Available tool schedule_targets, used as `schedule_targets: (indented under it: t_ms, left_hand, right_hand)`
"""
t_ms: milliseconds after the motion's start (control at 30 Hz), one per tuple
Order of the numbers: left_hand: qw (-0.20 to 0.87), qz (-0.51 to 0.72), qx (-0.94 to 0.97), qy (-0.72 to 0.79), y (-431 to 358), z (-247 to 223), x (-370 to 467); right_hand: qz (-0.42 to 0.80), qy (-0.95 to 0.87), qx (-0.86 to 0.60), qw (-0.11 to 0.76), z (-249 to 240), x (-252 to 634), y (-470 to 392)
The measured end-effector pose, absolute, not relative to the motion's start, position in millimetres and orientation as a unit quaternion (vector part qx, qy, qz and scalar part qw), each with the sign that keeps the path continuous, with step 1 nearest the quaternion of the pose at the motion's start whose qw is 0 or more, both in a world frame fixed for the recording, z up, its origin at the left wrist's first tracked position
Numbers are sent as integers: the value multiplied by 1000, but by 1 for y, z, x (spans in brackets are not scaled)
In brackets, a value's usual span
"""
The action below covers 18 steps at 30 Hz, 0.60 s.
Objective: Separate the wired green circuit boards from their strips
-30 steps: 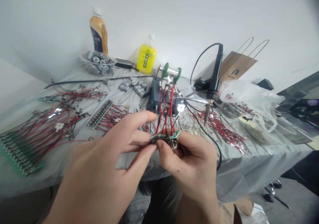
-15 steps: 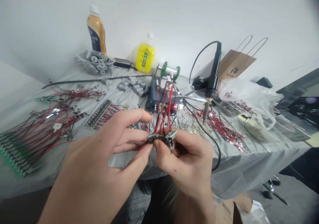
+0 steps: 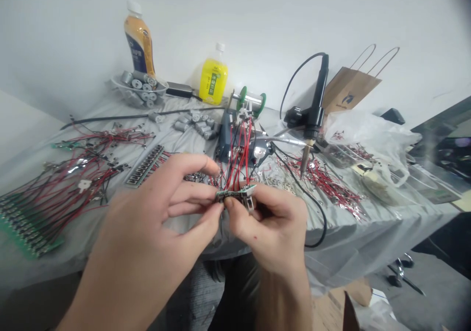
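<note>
A small strip of green circuit boards [image 3: 235,192] with red and black wires rising from it is held between both hands above the table's front edge. My right hand [image 3: 274,223] pinches its right part between thumb and fingers. The left end is gripped by the thumb and fingers of my left hand [image 3: 158,218], whose index finger is raised. The wires [image 3: 245,159] reach up toward a blue device [image 3: 226,134] behind the hands. Right of the hands, a soldering iron [image 3: 312,120] points down in its holder.
Wired green boards [image 3: 29,223] lie at left. Behind stand a bowl of motors [image 3: 142,93], a yellow bottle [image 3: 214,80], an orange bottle [image 3: 139,43] and a solder spool [image 3: 252,101]. Red wires [image 3: 331,183], a plastic bag [image 3: 371,129] and a paper bag [image 3: 351,89] are at right.
Both hands have shifted slightly left and up in view with the boards, which are tilted to a flatter, more edge-on angle. The grips look unchanged, and the camera view has shifted a little.
</note>
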<state>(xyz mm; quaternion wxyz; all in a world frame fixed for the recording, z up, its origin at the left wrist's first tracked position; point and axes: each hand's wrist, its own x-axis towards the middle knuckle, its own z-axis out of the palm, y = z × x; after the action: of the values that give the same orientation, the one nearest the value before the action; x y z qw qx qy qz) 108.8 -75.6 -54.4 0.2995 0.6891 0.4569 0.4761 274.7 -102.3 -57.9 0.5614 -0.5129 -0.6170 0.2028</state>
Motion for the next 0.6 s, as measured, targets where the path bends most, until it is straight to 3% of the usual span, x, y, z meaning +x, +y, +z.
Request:
schedule_targets:
  t_ms: [600]
  left_hand:
    - [288, 464, 687, 480, -77, -57, 117]
  right_hand:
    - [194, -615, -525, 555, -68, 276, -99]
